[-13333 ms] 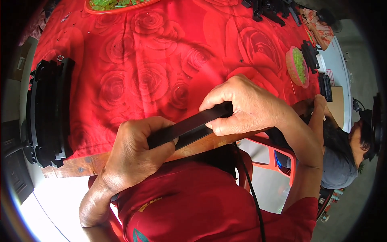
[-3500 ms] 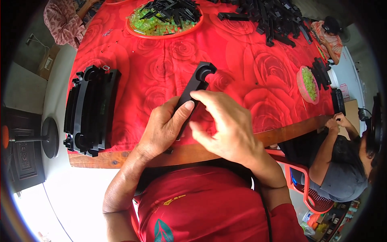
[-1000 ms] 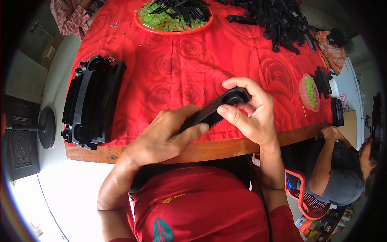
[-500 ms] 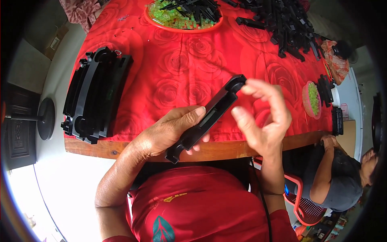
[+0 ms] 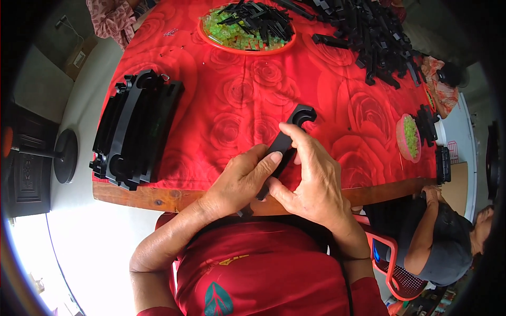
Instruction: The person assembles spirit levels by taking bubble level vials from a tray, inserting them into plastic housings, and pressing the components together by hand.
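Note:
A long, narrow black plastic part (image 5: 280,143) with a curved notch at its far end is held aslant above the table's front edge. My left hand (image 5: 234,181) is closed round its middle, thumb pressed on the upper side. From the right, my right hand (image 5: 319,184) grips it too, its index finger near the notched end and its thumb by the lower half. The near end is partly hidden behind my hands. Left of them, several similar black parts (image 5: 124,131) stand side by side in a row near the table edge.
A red-flowered cloth covers the wooden-edged table (image 5: 168,199). An orange tray (image 5: 247,52) holds yellow-green pieces and thin black strips. Black parts are heaped (image 5: 379,45) at far right. A pink bowl (image 5: 401,145) of green pieces stands right, near a seated person (image 5: 445,231) and red chair (image 5: 391,268).
My right hand has come in from the right and taken hold of the black part. The part has been turned, so its hollow side no longer faces up. The view has shifted slightly.

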The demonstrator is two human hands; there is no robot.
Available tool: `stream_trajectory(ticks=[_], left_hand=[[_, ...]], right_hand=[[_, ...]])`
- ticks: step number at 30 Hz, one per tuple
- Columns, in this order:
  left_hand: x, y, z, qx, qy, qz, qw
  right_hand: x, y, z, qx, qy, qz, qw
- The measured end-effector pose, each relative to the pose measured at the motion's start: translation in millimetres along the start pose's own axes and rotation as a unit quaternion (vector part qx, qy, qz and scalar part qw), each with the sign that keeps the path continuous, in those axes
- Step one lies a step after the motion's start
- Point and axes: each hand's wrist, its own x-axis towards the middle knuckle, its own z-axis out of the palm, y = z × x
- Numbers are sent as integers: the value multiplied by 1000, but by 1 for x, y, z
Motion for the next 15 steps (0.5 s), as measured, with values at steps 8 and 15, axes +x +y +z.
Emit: stream_trajectory(ticks=[8, 15], left_hand=[[-1, 16, 5, 154, 15, -23, 988], [0, 11, 6, 148, 42, 71, 986]], right_hand=[[0, 12, 21, 64, 47, 55, 995], [-1, 12, 30, 54, 76, 33, 995]])
